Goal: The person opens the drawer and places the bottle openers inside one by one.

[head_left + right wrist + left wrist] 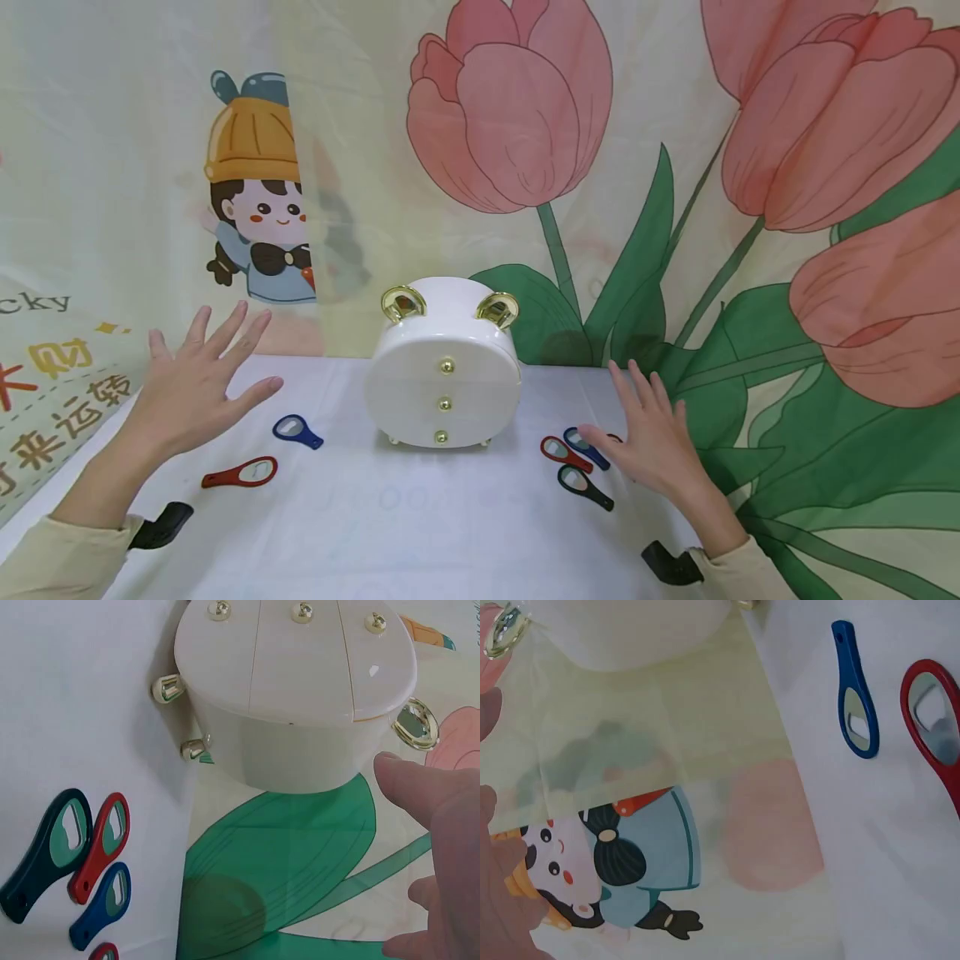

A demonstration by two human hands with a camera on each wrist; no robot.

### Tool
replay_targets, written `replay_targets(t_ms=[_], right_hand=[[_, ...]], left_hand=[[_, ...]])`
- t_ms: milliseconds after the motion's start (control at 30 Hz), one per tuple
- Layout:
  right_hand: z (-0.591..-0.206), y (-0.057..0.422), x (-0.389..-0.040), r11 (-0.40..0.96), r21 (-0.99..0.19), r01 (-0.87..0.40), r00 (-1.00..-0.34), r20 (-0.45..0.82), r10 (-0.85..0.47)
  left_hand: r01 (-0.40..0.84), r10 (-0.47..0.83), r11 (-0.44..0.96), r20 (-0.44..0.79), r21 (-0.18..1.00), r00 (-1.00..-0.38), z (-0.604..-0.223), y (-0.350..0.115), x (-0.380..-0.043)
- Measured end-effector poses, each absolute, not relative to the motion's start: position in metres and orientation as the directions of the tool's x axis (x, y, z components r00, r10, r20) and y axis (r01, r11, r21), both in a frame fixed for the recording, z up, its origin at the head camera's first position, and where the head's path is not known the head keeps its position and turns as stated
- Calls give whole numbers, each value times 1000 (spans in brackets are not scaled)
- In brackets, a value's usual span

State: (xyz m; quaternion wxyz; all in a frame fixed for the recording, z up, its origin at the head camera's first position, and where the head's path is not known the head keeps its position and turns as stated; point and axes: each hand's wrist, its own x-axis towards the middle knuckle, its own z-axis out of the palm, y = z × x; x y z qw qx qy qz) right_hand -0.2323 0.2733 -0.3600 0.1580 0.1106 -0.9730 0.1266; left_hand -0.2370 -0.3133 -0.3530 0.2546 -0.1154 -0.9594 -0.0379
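Observation:
My left hand (195,392) is raised over the table's left side, fingers spread, holding nothing. Below and beside it lie a blue bottle opener (297,430) and a red bottle opener (242,473). On the right, my right hand (652,437) hovers with fingers apart and also holds nothing. Near its thumb sit a red bottle opener (100,847), a blue one (102,906) and a black one (586,486). One more red opener (106,952) is cut off by the right wrist view's lower edge. Between the hands stands a white rounded drawer box (442,392) with gold knobs.
The box has gold ear-like pieces (497,309) on top and small gold feet (193,748). A white cloth (360,525) covers the table. Behind it hangs a printed curtain (352,167) with tulips and a cartoon figure. Black wrist mounts (161,526) sit at both sleeves.

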Motion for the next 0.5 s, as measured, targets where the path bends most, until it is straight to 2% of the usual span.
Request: replay_targets(t_ms=[367,500], right_hand=[[-366,254,-233,906,-268,-328,-906,361,-221],[-367,244,-231,881,-335,-334,-921,315,-229]], left_hand=[[374,233,905,499,204,-835,-347,-283,-254],[406,236,875,500,262,-833,-346,-275,-260]])
